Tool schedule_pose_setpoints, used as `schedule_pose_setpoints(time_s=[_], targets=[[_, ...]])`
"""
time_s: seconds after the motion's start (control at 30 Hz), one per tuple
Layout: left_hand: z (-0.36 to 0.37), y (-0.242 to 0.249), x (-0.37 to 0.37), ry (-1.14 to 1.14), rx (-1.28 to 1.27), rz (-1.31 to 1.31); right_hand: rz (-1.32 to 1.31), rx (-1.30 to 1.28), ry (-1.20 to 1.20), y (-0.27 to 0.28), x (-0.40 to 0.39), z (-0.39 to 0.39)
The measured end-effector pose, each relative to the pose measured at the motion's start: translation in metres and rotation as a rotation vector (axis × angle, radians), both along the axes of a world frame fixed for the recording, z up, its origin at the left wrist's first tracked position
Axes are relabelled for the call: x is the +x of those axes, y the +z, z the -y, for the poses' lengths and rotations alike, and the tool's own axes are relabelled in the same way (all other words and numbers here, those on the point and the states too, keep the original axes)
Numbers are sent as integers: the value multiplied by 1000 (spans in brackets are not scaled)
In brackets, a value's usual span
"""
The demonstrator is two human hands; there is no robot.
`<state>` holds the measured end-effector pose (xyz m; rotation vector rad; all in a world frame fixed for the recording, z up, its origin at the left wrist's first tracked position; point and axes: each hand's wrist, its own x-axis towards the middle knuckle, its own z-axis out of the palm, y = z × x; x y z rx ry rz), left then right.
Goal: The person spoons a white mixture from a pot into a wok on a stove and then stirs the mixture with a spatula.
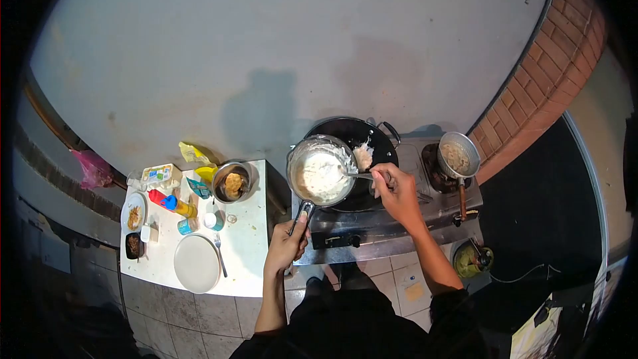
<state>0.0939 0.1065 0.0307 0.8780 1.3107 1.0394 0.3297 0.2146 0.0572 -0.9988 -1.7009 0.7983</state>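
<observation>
My left hand is closed round the black handle of a saucepan, which is tilted over the left side of the stove. White, creamy batter coats the inside of the saucepan. In my right hand is a metal spoon, its tip reaching into the batter at the pan's right side. Behind and partly beneath the saucepan sits a large black wok. A pale lump of batter lies in the wok, just right of the saucepan's rim.
A small pot with pale contents stands on the right burner. On the white table at left are a white plate, a fork, sauce bottles and a metal bowl. A brick pillar rises at right.
</observation>
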Motion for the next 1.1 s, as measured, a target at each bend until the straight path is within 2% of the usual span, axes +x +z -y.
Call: schedule_pose_setpoints(time_s=[0.1,0.3,0.43,0.5,0.6,0.63,0.77,0.87,0.93,1.07,1.1], targets=[[11,-2,-3,-7,-7,42,-107,-63,3,-4,-2,14],[35,0,5,30,-35,26,-72,-72,-45,-1,4,39],[56,-8,18,135,-25,41,-6,27,101,-10,4,39],[78,-15,26,221,-52,57,33,-12,177,-10,-3,41],[102,-33,23,380,-30,67,36,70,309,-14,-37,48],[110,-42,20,431,-33,67,48,-61,366,-23,-48,54],[147,-91,9,658,-48,60,248,-182,579,-76,-100,86],[169,-134,-15,693,-84,-86,248,-126,633,-142,-150,107],[174,-155,-34,733,-134,-116,517,-229,602,-172,-180,118],[180,-210,-64,762,-215,-124,586,-413,769,-235,-208,133],[182,-221,-70,761,-231,-119,587,-418,761,-236,-209,136]])
